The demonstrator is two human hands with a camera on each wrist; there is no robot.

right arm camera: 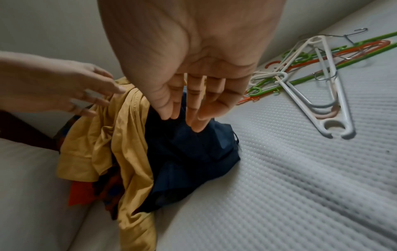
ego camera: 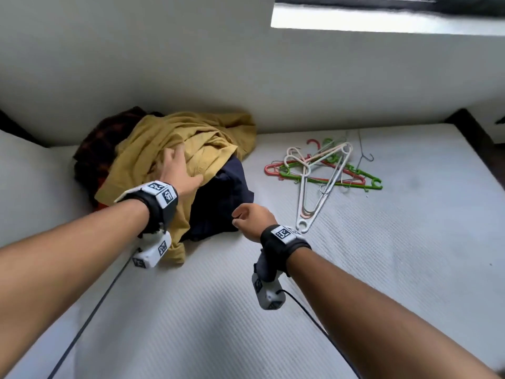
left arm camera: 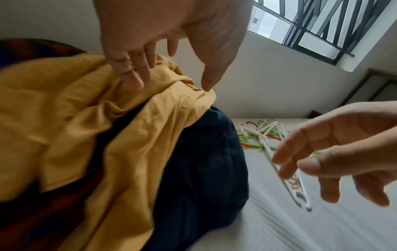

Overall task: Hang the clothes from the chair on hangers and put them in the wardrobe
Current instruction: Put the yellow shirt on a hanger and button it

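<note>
Now left hand [ego camera: 177, 170] spread, fingers relaxed over mustard shirt [ego camera: 191, 138]; right hand [ego camera: 251, 217] loosely curled, empty, beside navy garment [ego camera: 221, 203]. Clothes heaped on white quilted mattress [ego camera: 382, 269] against pale wall [ego camera: 136, 64]. Hangers [ego camera: 322, 170] nearby. Barred window [left arm camera: 322, 25] above.

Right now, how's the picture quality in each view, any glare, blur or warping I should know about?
Head view: the window sill is blown out white and the wall line bows from the wide lens. Left wrist view: the yellow shirt smears with blur low in the frame, and the right hand is soft. Right wrist view: the right hand looms oversized, while the hangers look fairly sharp.
</note>
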